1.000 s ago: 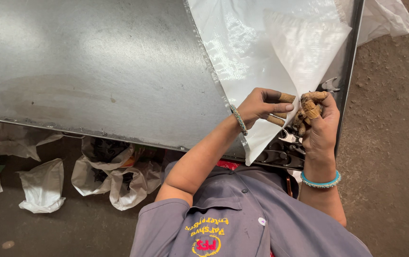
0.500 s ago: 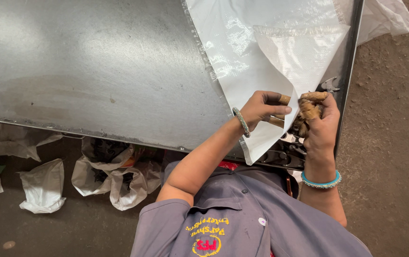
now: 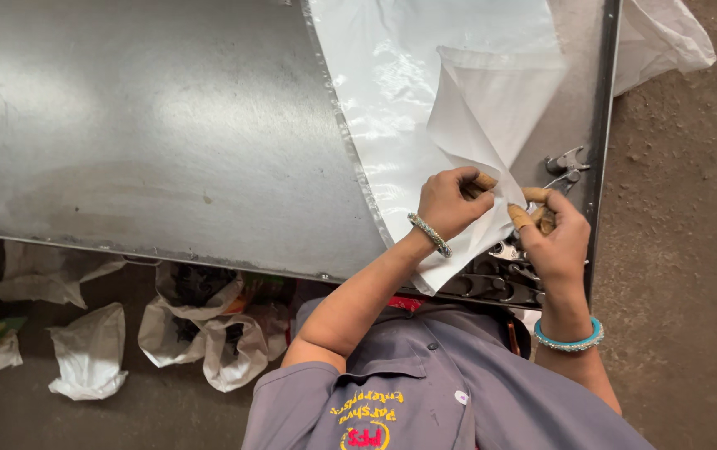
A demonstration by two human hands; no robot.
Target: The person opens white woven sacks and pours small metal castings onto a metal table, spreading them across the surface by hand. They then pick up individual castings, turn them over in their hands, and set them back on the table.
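Observation:
A large white plastic bag (image 3: 408, 100) lies on a grey metal table (image 3: 142, 142), with one corner folded back into a flap (image 3: 492, 108). My left hand (image 3: 446, 204), with a silver bracelet and brown wrapped fingertips, pinches the flap's lower edge. My right hand (image 3: 554, 242), wearing a turquoise bangle and the same brown finger wraps, grips the same edge just to the right. The two hands are a few centimetres apart at the table's near right corner.
A small metal tool (image 3: 567, 162) rests by the table's right rim. Dark metal parts (image 3: 500, 283) sit under the bag's corner near my body. Several crumpled white bags (image 3: 200, 325) lie on the floor under the table edge. Another white bag (image 3: 659, 37) hangs off the far right.
The folded flap has been drawn up and opened wider. My two hands have spread slightly apart along its edge.

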